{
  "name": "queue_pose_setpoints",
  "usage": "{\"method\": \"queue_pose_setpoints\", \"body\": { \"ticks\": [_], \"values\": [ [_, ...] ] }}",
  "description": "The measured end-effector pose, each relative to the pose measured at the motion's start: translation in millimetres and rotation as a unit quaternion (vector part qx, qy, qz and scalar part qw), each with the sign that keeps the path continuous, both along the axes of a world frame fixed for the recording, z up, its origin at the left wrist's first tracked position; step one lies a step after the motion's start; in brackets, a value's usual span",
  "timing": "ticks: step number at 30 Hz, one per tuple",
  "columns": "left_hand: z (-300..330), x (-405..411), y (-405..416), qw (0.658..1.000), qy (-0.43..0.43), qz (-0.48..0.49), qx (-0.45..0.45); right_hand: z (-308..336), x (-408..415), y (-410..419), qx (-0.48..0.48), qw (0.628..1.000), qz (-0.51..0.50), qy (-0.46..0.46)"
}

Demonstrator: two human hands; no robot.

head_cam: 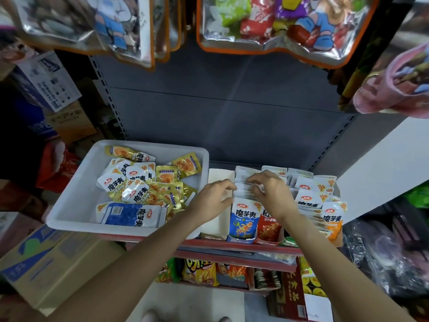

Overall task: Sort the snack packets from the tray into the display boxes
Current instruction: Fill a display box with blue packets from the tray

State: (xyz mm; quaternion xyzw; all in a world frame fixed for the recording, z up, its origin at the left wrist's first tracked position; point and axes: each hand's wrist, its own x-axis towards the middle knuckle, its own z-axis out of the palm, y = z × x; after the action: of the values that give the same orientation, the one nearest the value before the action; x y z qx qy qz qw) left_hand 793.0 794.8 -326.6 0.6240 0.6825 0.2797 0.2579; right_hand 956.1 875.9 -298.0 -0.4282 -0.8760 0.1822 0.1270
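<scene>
The right hand (270,194) covers the middle of the packet row (243,190) in the blue box (242,238), and its wrist hides the upper part of the red packet (269,226). Whether its fingertips pinch a packet cannot be told. The left hand (212,197) hides part of the empty box (214,228) and the tray (69,201) corner. Hanging bags (274,26) are cut off by the top edge. Print on the gold packets (167,174) is too small to read.

- Location type: retail shop, snack aisle.
- Evidence: grey metal shelving (232,108) at frame centre; hanging snack bags (267,26) along top; stacked cartons (46,266) at lower left.
</scene>
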Motion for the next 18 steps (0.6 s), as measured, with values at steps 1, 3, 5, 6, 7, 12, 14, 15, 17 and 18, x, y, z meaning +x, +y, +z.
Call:
{"method": "queue_pose_setpoints", "body": {
  "ticks": [1, 3, 5, 6, 7, 12, 14, 15, 17, 18],
  "values": [
    [1, -4, -3, 1.000, -0.007, 0.018, 0.012, 3, -6, -4, -0.005, 1.000, 0.003, 0.015],
    [0, -17, -13, 0.998, -0.014, 0.060, 0.034, 7, -22, -15, -0.010, 0.999, 0.030, 0.038],
    [-1, -37, -28, 0.994, -0.005, 0.098, 0.042, 9, -43, -31, -0.019, 0.996, 0.075, 0.049],
    [-2, -49, -36, 0.992, 0.008, 0.117, 0.041, 7, -56, -39, -0.024, 0.994, 0.098, 0.046],
    [-5, -63, -46, 0.990, 0.025, 0.136, 0.035, 3, -69, -47, -0.031, 0.992, 0.117, 0.032],
    [-24, -143, -87, 0.965, 0.128, 0.174, -0.151, -30, -143, -80, -0.090, 0.978, 0.174, -0.065],
    [-34, -171, -99, 0.948, 0.156, 0.140, -0.239, -50, -169, -86, -0.133, 0.965, 0.179, -0.140],
    [-38, -182, -103, 0.943, 0.159, 0.113, -0.268, -57, -180, -90, -0.161, 0.955, 0.182, -0.172],
    [-44, -196, -108, 0.939, 0.139, 0.066, -0.307, -71, -198, -94, -0.218, 0.940, 0.181, -0.192],
    [-44, -201, -108, 0.937, 0.126, 0.043, -0.323, -76, -205, -96, -0.232, 0.937, 0.177, -0.191]
  ]
}}
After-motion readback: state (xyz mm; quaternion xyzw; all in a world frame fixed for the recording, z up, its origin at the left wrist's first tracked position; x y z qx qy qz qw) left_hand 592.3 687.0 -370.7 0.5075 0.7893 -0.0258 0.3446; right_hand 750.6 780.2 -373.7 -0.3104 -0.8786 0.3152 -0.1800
